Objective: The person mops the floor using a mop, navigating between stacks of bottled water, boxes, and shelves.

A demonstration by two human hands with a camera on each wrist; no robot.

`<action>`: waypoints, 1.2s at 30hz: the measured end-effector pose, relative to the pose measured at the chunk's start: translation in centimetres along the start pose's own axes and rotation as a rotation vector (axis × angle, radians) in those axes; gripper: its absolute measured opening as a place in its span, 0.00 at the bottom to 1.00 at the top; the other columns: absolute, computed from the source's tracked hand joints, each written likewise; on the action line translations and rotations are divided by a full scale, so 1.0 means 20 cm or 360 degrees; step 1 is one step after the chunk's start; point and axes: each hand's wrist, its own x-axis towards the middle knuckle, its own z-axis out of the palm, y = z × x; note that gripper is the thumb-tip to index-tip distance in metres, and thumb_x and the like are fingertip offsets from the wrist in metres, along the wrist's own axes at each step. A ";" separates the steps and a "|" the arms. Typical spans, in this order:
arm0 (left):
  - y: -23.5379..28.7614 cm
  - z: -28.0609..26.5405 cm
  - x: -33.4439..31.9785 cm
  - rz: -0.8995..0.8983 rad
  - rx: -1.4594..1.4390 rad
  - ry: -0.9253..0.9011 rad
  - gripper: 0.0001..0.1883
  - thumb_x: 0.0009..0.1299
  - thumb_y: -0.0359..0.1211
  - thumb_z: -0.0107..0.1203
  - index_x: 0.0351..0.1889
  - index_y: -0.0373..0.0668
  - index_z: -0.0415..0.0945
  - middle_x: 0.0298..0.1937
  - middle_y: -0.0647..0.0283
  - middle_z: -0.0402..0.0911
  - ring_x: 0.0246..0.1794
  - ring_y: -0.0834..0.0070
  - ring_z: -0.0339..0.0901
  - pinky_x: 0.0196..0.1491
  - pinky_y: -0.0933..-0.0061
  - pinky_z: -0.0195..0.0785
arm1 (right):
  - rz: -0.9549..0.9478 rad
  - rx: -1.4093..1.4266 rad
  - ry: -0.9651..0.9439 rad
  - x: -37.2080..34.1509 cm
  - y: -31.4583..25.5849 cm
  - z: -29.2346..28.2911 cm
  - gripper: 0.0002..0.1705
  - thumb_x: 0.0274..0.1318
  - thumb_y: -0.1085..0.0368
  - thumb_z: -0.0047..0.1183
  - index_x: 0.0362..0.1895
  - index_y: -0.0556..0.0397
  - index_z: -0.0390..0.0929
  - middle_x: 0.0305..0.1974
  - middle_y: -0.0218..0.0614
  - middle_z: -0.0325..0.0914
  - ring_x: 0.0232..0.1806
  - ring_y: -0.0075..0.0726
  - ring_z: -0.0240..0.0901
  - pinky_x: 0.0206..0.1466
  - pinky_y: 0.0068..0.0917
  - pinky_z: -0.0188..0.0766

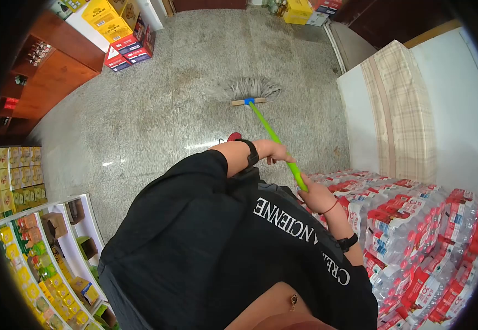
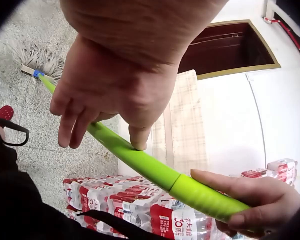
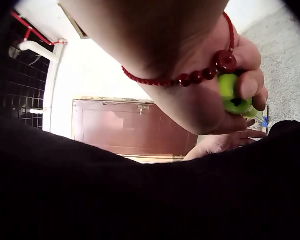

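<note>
A mop with a green handle (image 1: pixel 269 129) slants down from the person's body to the floor. Its grey string head (image 1: pixel 250 87) is spread on the tiles, fixed to a wooden bar by a blue clamp (image 1: pixel 249 101). Partway up the handle is the left hand (image 2: pixel 117 87), its thumb against the green tube and its outer fingers hanging loosely beside it. The right hand (image 2: pixel 262 200) grips the ribbed top end of the handle, fingers wrapped round it. In the right wrist view, the handle's end (image 3: pixel 235 95) pokes out of the right fist.
Shrink-wrapped packs of bottles (image 1: pixel 404 225) are stacked at the right. A plaid-covered panel (image 1: pixel 396 110) stands beyond them. Yellow and red cartons (image 1: pixel 129 47) sit at the far left, near a wooden cabinet (image 1: pixel 57 66). Stocked shelves (image 1: pixel 46 264) line the near left.
</note>
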 end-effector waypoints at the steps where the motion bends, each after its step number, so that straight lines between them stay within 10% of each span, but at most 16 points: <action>1: 0.01 -0.03 -0.01 -0.0002 0.0003 0.0008 0.41 0.57 0.63 0.43 0.49 0.31 0.69 0.40 0.45 0.75 0.27 0.61 0.77 0.31 0.68 0.71 | -0.0007 -0.0006 0.0006 0.02 0.01 -0.02 0.34 0.50 0.58 0.45 0.63 0.43 0.52 0.36 0.54 0.74 0.38 0.54 0.71 0.41 0.40 0.66; 12: -0.16 -0.59 0.41 -0.0070 0.0102 -0.0054 0.33 0.63 0.56 0.41 0.40 0.29 0.72 0.30 0.51 0.73 0.22 0.65 0.73 0.26 0.67 0.68 | -0.0100 0.0015 0.0114 0.60 -0.07 -0.29 0.34 0.49 0.60 0.43 0.61 0.50 0.49 0.32 0.58 0.73 0.35 0.61 0.71 0.39 0.49 0.67; 20: -0.50 -1.55 0.79 0.0349 0.0361 0.0605 0.27 0.64 0.49 0.43 0.35 0.27 0.73 0.30 0.46 0.75 0.27 0.58 0.75 0.33 0.62 0.68 | -0.0177 0.0150 0.0228 1.57 -0.31 -0.87 0.35 0.50 0.58 0.43 0.64 0.45 0.48 0.31 0.56 0.73 0.30 0.57 0.72 0.36 0.43 0.68; 23: -0.37 -1.92 0.58 -0.0087 -0.0393 0.0789 0.25 0.64 0.46 0.43 0.34 0.27 0.72 0.30 0.46 0.76 0.30 0.56 0.75 0.35 0.61 0.67 | -0.0187 0.0294 0.0206 1.90 -0.47 -1.12 0.35 0.50 0.58 0.43 0.64 0.44 0.49 0.30 0.54 0.74 0.31 0.55 0.73 0.36 0.41 0.69; 33: -0.40 -2.27 0.56 0.0080 -0.0354 0.1073 0.24 0.61 0.46 0.46 0.33 0.29 0.73 0.34 0.44 0.76 0.34 0.53 0.75 0.39 0.60 0.67 | 0.0071 0.0353 0.0045 2.22 -0.72 -1.42 0.36 0.49 0.60 0.41 0.65 0.43 0.46 0.36 0.56 0.73 0.37 0.60 0.70 0.42 0.46 0.66; 36: -0.42 -2.22 0.56 -0.0044 -0.0429 0.0992 0.32 0.57 0.50 0.51 0.44 0.26 0.67 0.39 0.43 0.75 0.40 0.51 0.74 0.42 0.60 0.66 | -0.0144 0.0262 0.0271 2.26 -0.58 -1.27 0.35 0.51 0.62 0.42 0.65 0.41 0.47 0.25 0.47 0.73 0.13 0.40 0.69 0.17 0.31 0.67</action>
